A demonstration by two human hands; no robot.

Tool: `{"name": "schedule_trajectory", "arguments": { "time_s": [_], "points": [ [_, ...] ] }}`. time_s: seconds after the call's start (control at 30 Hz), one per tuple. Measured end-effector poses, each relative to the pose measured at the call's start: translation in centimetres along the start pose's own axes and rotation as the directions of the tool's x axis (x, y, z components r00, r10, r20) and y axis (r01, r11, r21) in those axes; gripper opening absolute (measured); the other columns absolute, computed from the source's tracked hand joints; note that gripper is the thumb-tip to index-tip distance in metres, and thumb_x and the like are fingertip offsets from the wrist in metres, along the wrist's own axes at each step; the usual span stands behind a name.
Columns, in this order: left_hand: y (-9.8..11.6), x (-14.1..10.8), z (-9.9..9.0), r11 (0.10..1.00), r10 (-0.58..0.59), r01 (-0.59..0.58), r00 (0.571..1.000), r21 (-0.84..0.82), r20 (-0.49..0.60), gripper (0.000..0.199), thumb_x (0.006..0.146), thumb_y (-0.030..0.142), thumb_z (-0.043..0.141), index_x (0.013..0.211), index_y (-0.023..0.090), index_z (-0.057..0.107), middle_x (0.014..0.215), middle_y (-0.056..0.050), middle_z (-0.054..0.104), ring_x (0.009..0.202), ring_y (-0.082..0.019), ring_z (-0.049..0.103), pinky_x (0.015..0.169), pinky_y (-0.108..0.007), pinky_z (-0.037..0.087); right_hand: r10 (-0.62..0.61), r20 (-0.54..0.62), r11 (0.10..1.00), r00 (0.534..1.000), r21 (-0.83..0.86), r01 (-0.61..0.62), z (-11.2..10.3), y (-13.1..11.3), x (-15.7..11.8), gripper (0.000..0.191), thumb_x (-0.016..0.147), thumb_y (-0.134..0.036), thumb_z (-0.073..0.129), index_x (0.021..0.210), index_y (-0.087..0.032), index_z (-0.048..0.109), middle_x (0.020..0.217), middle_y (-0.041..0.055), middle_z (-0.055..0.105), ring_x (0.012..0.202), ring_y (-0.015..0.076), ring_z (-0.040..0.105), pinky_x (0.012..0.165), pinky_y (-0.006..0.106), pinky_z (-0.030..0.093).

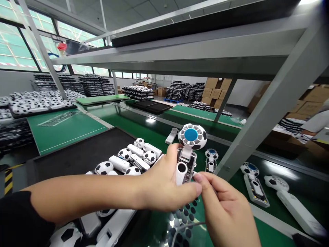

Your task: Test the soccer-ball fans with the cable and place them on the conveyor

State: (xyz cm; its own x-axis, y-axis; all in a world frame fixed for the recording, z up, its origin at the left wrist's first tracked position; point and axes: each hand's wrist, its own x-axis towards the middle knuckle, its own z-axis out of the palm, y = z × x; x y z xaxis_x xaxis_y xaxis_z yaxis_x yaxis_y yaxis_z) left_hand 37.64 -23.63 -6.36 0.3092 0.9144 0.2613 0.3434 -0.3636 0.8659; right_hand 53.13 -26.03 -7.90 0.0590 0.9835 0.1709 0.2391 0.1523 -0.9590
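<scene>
My left hand (167, 181) is wrapped round a small handheld fan (192, 137) with a football-patterned head and a blue disc at its centre. The fan's handle is uncovered, showing a circuit board and a white cylinder (181, 171). At the handle's right side, my right hand (226, 206) pinches the end of a thin grey cable (189, 225); a small white tip shows there, partly hidden by the fingers. Whether the tip sits in the handle I cannot tell. Below the hands, several black round dots (186, 212) lie on a clear sheet over the green surface.
On the left, a black tray (64, 161) holds several football fans (124, 154). More fans (255, 185) lie on the green conveyor (231, 185) to the right. A slanted grey post (262, 103) rises close by on the right, under an overhead shelf (180, 51). Another person's sleeve (318, 120) shows at far right.
</scene>
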Motion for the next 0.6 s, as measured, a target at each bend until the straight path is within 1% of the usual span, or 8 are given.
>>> {"name": "schedule_trajectory", "arguments": {
  "time_s": [0.07, 0.13, 0.2, 0.27, 0.33, 0.4, 0.5, 0.6],
  "points": [
    [0.0, -0.2, 0.4, 1.0, 0.002, -0.003, 0.999, 0.022, 0.033, 0.075, 0.075, 0.028, 0.067, 0.134, 0.019, 0.021, 0.097, -0.005, 0.058, 0.08, -0.02, 0.059, 0.067, -0.031, 0.048, -0.012, 0.007, 1.0, 1.0, 0.027, 0.012, -0.2, -0.1, 0.1, 0.03, 0.082, -0.052, 0.062, 0.074, -0.024, 0.07, 0.067, -0.0007, 0.069, 0.064, 0.0182, 0.059, 0.058, 0.024, 0.045],
    [0.0, -0.4, 0.6, 0.998, -0.003, 0.0, 0.999, 0.056, 0.042, 0.076, 0.074, 0.024, 0.065, 0.134, 0.018, 0.019, 0.094, -0.004, 0.056, 0.074, -0.018, 0.058, 0.062, -0.03, 0.047, -0.034, 0.069, 0.999, 0.997, -0.01, 0.035, -0.6, 0.0, 0.3, 0.032, 0.083, -0.052, 0.062, 0.07, -0.023, 0.069, 0.069, 0.0, 0.07, 0.063, 0.0183, 0.059, 0.056, 0.024, 0.044],
    [-0.1, -0.5, 0.8, 0.993, -0.025, 0.021, 0.999, 0.112, 0.03, 0.078, 0.072, 0.025, 0.065, 0.135, 0.017, 0.019, 0.097, -0.006, 0.056, 0.078, -0.02, 0.059, 0.066, -0.033, 0.048, -0.057, 0.134, 0.997, 0.989, -0.043, 0.063, -1.0, 0.1, 0.7, 0.035, 0.084, -0.052, 0.06, 0.065, -0.023, 0.066, 0.065, -0.0003, 0.066, 0.06, 0.018, 0.057, 0.055, 0.025, 0.043],
    [-0.2, -0.7, 0.7, 0.984, -0.028, 0.026, 1.0, 0.175, 0.007, 0.083, 0.071, 0.027, 0.066, 0.138, 0.017, 0.018, 0.105, -0.01, 0.056, 0.089, -0.025, 0.06, 0.074, -0.037, 0.049, -0.061, 0.197, 0.997, 0.978, -0.036, 0.07, -1.4, 0.3, 1.1, 0.038, 0.085, -0.052, 0.059, 0.062, -0.022, 0.063, 0.061, -0.0008, 0.061, 0.06, 0.0176, 0.057, 0.055, 0.024, 0.043],
    [-0.3, -0.9, 0.5, 0.974, -0.011, 0.012, 1.0, 0.226, -0.007, 0.087, 0.07, 0.031, 0.068, 0.14, 0.018, 0.018, 0.112, -0.014, 0.055, 0.098, -0.03, 0.058, 0.08, -0.041, 0.048, -0.044, 0.257, 0.999, 0.965, 0.001, 0.045, -1.6, 0.5, 1.3, 0.038, 0.085, -0.052, 0.059, 0.064, -0.021, 0.064, 0.061, -0.0008, 0.061, 0.063, 0.0179, 0.059, 0.056, 0.023, 0.044],
    [-0.4, -0.7, 0.3, 0.974, 0.005, -0.006, 1.0, 0.228, 0.004, 0.085, 0.071, 0.031, 0.068, 0.14, 0.018, 0.02, 0.112, -0.013, 0.056, 0.098, -0.029, 0.058, 0.079, -0.04, 0.048, -0.024, 0.286, 1.0, 0.958, 0.015, 0.021, -1.7, 0.6, 1.4, 0.036, 0.086, -0.053, 0.058, 0.071, -0.021, 0.069, 0.065, -0.0004, 0.064, 0.067, 0.0182, 0.061, 0.058, 0.023, 0.046],
    [-0.6, 0.4, 0.4, 0.994, -0.03, 0.024, 0.998, 0.111, 0.053, 0.078, 0.069, 0.023, 0.067, 0.134, 0.02, 0.025, 0.095, -0.006, 0.058, 0.078, -0.021, 0.059, 0.063, -0.031, 0.046, -0.042, 0.274, 0.991, 0.961, -0.112, 0.075, -1.9, 0.9, 1.7, 0.037, 0.088, -0.054, 0.055, 0.08, -0.022, 0.072, 0.069, 0.0006, 0.069, 0.068, 0.0196, 0.065, 0.057, 0.023, 0.049],
    [-0.8, 2.3, 1.3, 0.998, -0.042, 0.046, 0.997, -0.05, 0.066, 0.068, 0.066, 0.019, 0.069, 0.121, 0.023, 0.03, 0.094, -0.003, 0.056, 0.066, -0.012, 0.053, 0.053, -0.023, 0.041, -0.064, 0.138, 0.944, 0.988, -0.313, 0.105, -2.5, 1.4, 2.3, 0.038, 0.085, -0.057, 0.056, 0.082, -0.024, 0.075, 0.073, 0.0019, 0.073, 0.073, 0.0229, 0.069, 0.055, 0.022, 0.053]
  ]
}}
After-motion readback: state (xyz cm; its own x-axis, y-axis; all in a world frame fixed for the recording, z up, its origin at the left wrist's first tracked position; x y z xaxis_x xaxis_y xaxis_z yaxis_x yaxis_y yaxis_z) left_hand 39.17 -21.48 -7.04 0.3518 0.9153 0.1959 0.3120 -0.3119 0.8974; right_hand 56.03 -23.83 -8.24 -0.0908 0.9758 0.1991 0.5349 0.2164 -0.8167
